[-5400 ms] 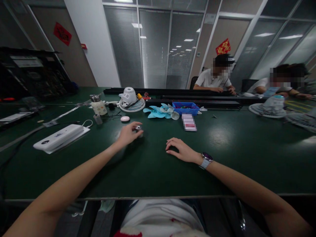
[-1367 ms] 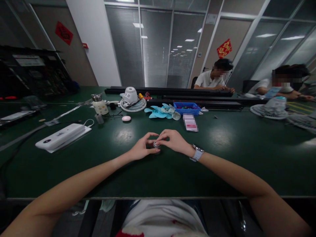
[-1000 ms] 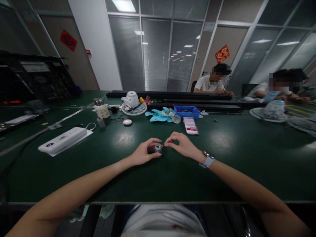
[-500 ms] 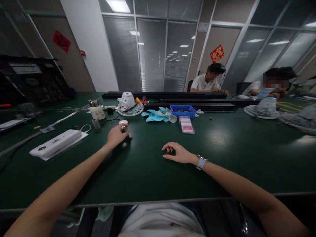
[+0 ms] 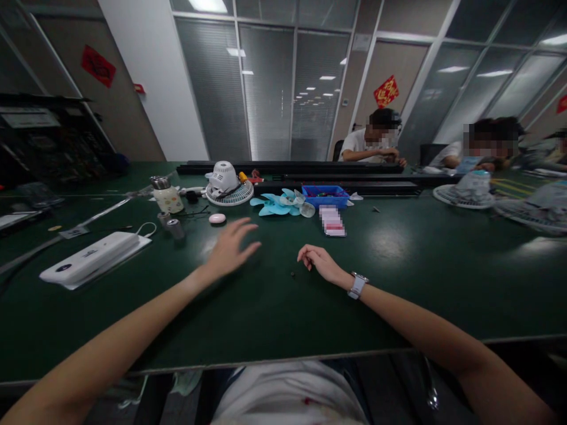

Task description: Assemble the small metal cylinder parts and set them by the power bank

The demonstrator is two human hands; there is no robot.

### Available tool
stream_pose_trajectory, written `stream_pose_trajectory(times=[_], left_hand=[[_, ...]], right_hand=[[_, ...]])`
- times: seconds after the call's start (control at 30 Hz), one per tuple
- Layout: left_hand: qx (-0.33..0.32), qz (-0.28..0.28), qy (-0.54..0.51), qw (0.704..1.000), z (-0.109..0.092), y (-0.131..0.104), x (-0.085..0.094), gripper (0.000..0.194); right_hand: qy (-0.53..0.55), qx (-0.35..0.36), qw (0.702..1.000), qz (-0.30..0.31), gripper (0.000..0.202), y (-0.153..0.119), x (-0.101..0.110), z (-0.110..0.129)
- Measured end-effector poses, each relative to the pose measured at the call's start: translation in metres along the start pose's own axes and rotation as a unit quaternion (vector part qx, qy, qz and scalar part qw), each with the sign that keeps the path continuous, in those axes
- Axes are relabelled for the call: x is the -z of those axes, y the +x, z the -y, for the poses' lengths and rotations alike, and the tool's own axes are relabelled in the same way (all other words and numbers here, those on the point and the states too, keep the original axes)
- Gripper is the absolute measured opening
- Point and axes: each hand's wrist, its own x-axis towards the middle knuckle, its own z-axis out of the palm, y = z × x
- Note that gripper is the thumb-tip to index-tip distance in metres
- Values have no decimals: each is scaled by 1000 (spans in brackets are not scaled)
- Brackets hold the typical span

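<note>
My left hand (image 5: 230, 248) is over the dark green table with its fingers spread, holding nothing. Just beyond it lies a pink oval object (image 5: 217, 219). To its left two small metal cylinders (image 5: 176, 229) stand side by side near a patterned bottle (image 5: 167, 196). My right hand (image 5: 319, 261), with a watch on the wrist, rests near the middle, its fingers curled together; whether anything is between them is hidden. A tiny dark piece (image 5: 293, 274) lies on the table left of that hand. Farther back is a phone-like pink object (image 5: 332, 221).
Light blue fan blades (image 5: 274, 203), a white fan part (image 5: 225, 183) and a blue tray (image 5: 325, 196) stand at the back. A long white device (image 5: 91, 258) lies left. Several people sit across the table at the right.
My left hand has let go of a small metal cylinder, now beside the other one, and moved right, opening. My right hand's fingers have drawn together, uncovering the tiny dark piece.
</note>
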Motion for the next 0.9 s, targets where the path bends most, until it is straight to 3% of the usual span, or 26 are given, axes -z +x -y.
stream_pose_trajectory(times=[0.07,0.13,0.2,0.3,0.47,0.6,0.67,0.73,0.8,0.9], left_hand=[[-107,161,-87,977,-38,-7,-18,54],[-149,236,-155,948,-61,-14,-30,48],[-153,261,-196,933,-71,-20,-37,39],[-137,264,-203,933,-66,-22,-42,34],[-115,219,-133,960,-31,-8,-35,31],[19,88,51,995,22,7,5,33],[122,12,175,977,50,10,32,36],[214,-22,269,939,72,9,56,40],[279,-18,318,906,89,6,72,43],[319,-6,343,883,103,2,81,41]], right_hand=[[0,3,1000,-3,25,1,-1,0],[4,0,1000,-7,24,1,-2,1],[11,-5,1000,-11,23,1,-3,3],[22,-10,999,-21,23,1,-3,5],[27,-14,999,-32,22,1,0,2],[28,-11,999,-22,23,0,2,-1],[23,-12,999,-19,22,0,2,-2],[16,-16,1000,-19,22,0,2,-2],[11,-23,1000,-17,22,1,2,-2],[8,-29,999,-18,21,1,1,-1]])
